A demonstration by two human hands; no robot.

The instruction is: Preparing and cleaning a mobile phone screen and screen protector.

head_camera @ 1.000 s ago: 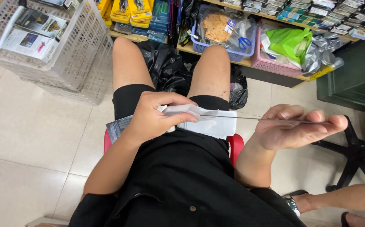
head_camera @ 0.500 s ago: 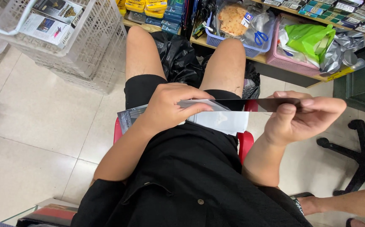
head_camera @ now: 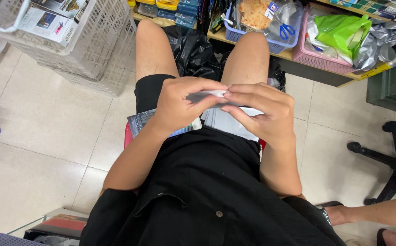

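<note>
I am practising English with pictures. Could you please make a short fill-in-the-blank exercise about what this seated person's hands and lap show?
1. The left hand and the right hand meet over a small ____ sheet above the lap.
2. The scissors in the blue basket have ____ handles.
3. The bright green bag lies in a ____ basket.
4. The person's shorts are ____.

Missing words: white; blue; pink; black
</note>
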